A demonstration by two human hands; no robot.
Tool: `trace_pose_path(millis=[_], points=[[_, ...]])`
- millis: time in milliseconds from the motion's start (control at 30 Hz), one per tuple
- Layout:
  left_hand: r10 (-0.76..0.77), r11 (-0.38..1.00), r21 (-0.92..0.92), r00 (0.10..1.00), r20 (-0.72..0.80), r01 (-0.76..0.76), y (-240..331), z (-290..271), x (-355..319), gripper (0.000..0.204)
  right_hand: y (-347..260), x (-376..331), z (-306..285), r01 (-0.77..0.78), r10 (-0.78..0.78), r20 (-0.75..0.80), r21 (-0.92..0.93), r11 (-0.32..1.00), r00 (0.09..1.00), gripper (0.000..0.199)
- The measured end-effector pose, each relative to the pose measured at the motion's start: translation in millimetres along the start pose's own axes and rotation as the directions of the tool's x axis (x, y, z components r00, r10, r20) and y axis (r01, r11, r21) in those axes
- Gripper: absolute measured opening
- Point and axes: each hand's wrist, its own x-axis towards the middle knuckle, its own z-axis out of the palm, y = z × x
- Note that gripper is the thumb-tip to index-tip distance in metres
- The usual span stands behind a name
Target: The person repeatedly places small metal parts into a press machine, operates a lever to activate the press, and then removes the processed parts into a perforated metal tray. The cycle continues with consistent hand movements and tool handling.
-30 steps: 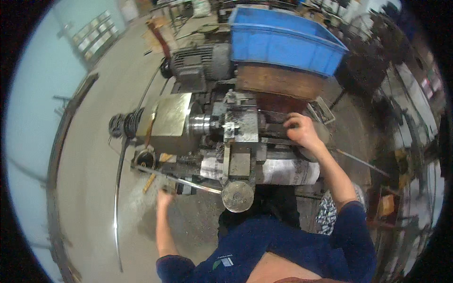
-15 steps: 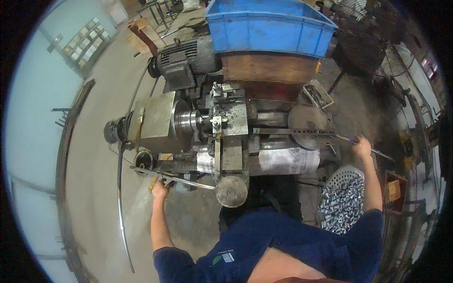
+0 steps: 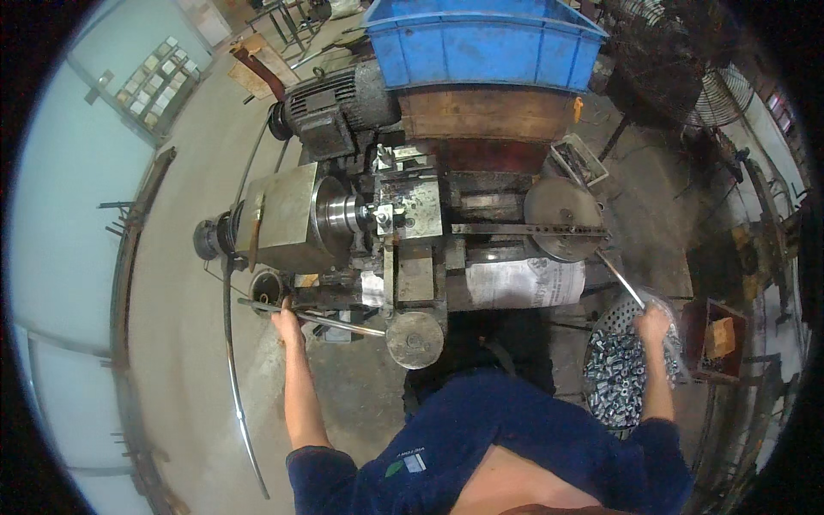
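Left hand (image 3: pixel 286 326) curls round left lever (image 3: pixel 343 325) at near left of lathe (image 3: pixel 416 210); lever extends rightward from it. At lathe's right, right lever (image 3: pixel 620 279) runs into right hand's (image 3: pixel 652 324) closed grip; basket (image 3: pixel 620 322) shows beneath.

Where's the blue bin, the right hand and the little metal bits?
Blue bin (image 3: pixel 485 56), head view: its front wall.
Right hand (image 3: pixel 652 324), head view: back of the hand.
Metal bits (image 3: pixel 616 379), head view: middle of the pile.
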Motion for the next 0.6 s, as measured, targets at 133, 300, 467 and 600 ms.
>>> trace_pose_path(millis=[133,300,467,600], points=[[-0.045,0.999,0.025,0.998,-0.035,0.046,22,25,-19,0.025,-17,-56,4,-0.158,0.151,0.123,0.051,0.986,0.981,0.036],[0.040,0.997,-0.073,0.998,0.044,-0.036,12,16,-14,0.023,-41,-72,-13,-0.189,0.167,0.149,0.147,0.971,0.975,0.044],[0.009,0.998,0.055,0.997,0.078,-0.013,13,17,-12,0.020,-47,-78,-19,-0.190,0.170,0.133,0.163,0.968,0.976,0.045],[-0.041,0.988,0.151,0.995,0.095,0.026,9,8,-5,0.018,-44,-78,-13,-0.178,0.156,0.103,0.256,0.950,0.982,0.043]])
